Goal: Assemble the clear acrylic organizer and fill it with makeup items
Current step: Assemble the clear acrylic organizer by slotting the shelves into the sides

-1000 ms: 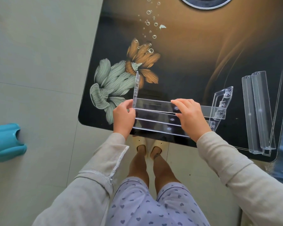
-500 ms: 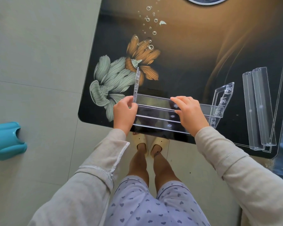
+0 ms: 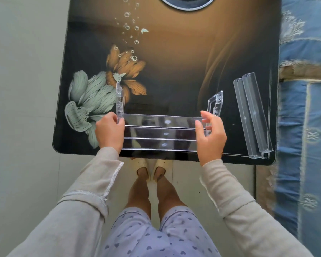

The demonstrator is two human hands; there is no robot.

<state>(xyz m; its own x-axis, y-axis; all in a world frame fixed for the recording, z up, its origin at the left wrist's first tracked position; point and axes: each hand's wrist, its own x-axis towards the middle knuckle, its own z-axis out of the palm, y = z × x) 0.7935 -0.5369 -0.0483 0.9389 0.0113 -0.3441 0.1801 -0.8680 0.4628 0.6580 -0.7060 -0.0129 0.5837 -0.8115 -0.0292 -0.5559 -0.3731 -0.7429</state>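
Note:
A partly built clear acrylic organizer [image 3: 161, 133] stands at the near edge of a dark flower-printed table [image 3: 174, 71]. It has three stepped shelves between two upright side panels. My left hand [image 3: 110, 131] grips the left side panel [image 3: 119, 101] at its lower end. At the right end of the shelves my right hand [image 3: 210, 135] has its fingers spread, touching the shelf end beside the right side panel [image 3: 215, 102]. Two loose clear shelf pieces [image 3: 252, 115] lie side by side on the table's right part.
A blue patterned cloth [image 3: 306, 117] borders the table on the right. Grey floor tiles lie to the left. A dark round ring [image 3: 186, 2] shows at the table's far edge. My feet in pale slippers [image 3: 151, 168] stand below the table's near edge.
My right hand slid from the middle of the shelves to their right end and spread its fingers. The right side panel now stands more upright. The view shifted to the right.

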